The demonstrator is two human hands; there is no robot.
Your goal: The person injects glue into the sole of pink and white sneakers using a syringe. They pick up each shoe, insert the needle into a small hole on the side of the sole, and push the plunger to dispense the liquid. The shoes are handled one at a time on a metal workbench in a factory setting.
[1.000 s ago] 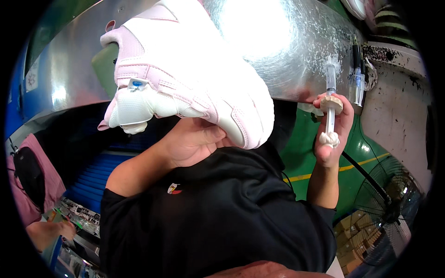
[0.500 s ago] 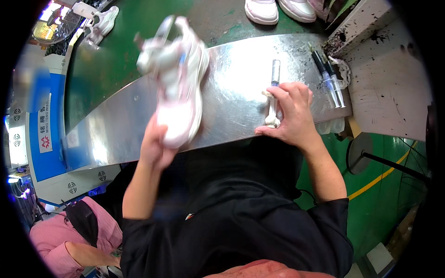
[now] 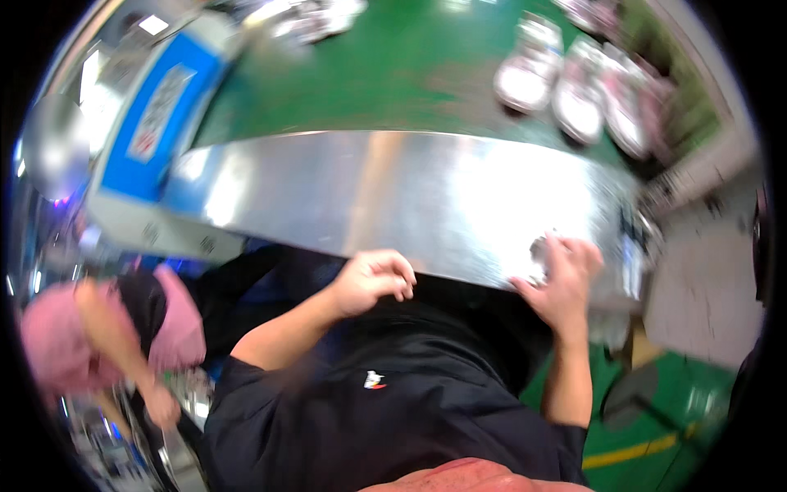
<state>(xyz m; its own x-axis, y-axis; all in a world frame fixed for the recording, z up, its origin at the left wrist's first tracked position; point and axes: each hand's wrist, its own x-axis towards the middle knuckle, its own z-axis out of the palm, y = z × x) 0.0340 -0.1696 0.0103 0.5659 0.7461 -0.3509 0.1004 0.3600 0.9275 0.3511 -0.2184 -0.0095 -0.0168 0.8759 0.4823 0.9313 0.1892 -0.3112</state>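
Note:
My left hand (image 3: 375, 281) hovers at the near edge of the metal tabletop (image 3: 311, 189), fingers loosely curled with nothing in them. Over the right part of the tabletop, my right hand (image 3: 567, 277) has thumb and fingers around a syringe (image 3: 539, 251). Motion blur smears the syringe to a whitish and dark shape, partly covered by the fingers. Beyond the far edge stand pale pink-and-white sneakers, the nearest a single sneaker (image 3: 525, 74), with another sneaker (image 3: 579, 98) to its right.
Blurred syringes (image 3: 631, 254) lie at the tabletop's right end beside a stained pale panel (image 3: 705, 271). A blue-and-white machine housing (image 3: 160, 115) borders the left end. At lower left is a person in a pink top (image 3: 74, 340). More shoes (image 3: 320, 20) are at the far left.
The sneaker that my left hand held is out of it, and that hand is back at the near edge. The view has tilted up, showing more sneakers. My right hand stays by the syringe.

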